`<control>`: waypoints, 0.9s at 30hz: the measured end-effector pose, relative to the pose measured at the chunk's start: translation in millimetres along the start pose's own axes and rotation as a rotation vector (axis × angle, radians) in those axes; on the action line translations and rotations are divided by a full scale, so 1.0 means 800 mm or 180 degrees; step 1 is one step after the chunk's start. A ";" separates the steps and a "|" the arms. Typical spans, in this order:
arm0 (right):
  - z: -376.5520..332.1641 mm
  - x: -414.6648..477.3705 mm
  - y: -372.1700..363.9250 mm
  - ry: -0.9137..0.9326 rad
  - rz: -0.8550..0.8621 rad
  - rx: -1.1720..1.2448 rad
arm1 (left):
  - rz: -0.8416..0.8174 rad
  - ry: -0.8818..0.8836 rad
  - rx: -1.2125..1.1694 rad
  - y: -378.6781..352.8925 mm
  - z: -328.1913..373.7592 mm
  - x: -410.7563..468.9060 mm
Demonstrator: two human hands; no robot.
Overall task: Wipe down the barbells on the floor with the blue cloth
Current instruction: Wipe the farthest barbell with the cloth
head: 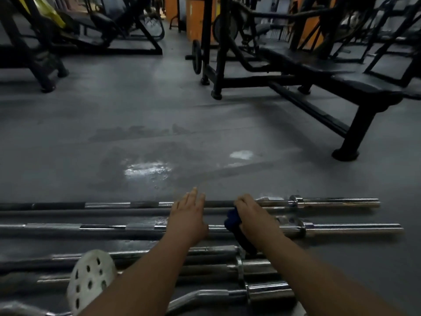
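Several chrome barbells lie side by side on the grey floor, running left to right. My right hand (251,213) is closed around the farthest barbell (330,202) with the dark blue cloth (234,222) bunched in its grip; the cloth hangs down toward the second barbell (353,228). My left hand (190,215) lies flat with fingers spread over the two far bars, just left of the right hand. More barbells (262,267) and a curved bar (200,295) lie nearer to me, partly hidden by my forearms.
A white perforated shoe (91,279) rests over the near bars at lower left. A black bench (341,87) stands at the right, its foot close to the bar ends. Other gym machines (45,42) line the back. Wet patches (148,169) shine on the floor beyond the bars.
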State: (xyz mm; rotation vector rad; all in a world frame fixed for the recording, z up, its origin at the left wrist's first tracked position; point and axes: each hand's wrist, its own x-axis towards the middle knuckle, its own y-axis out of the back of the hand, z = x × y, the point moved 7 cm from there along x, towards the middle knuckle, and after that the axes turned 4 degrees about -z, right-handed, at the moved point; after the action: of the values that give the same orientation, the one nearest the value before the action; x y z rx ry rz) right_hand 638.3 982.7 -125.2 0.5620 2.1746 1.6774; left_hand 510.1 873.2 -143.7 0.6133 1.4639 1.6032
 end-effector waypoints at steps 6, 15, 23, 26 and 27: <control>0.026 0.080 -0.095 0.0244 -0.0668 -0.0594 | -0.0328 0.0192 -0.0075 -0.068 -0.060 0.089; 0.127 0.198 -0.162 -0.1018 -0.0217 0.0358 | -0.0919 0.0163 -0.0143 -0.152 -0.104 0.180; 0.204 0.226 -0.247 -0.1829 0.0243 0.0278 | -0.0589 -0.0014 0.0054 -0.194 -0.164 0.203; 0.110 0.270 -0.278 -0.1301 0.0251 0.0443 | -0.0566 -0.0388 0.0229 -0.209 -0.159 0.216; 0.075 0.281 -0.288 -0.0957 0.0115 0.0514 | -0.0538 -0.0399 0.0134 -0.214 -0.151 0.222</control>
State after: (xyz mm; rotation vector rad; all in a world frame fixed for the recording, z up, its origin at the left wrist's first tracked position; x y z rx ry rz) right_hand 449.1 1093.1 -368.6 0.8430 2.0979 1.3401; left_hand 365.6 947.3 -365.1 0.5869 1.4206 1.3824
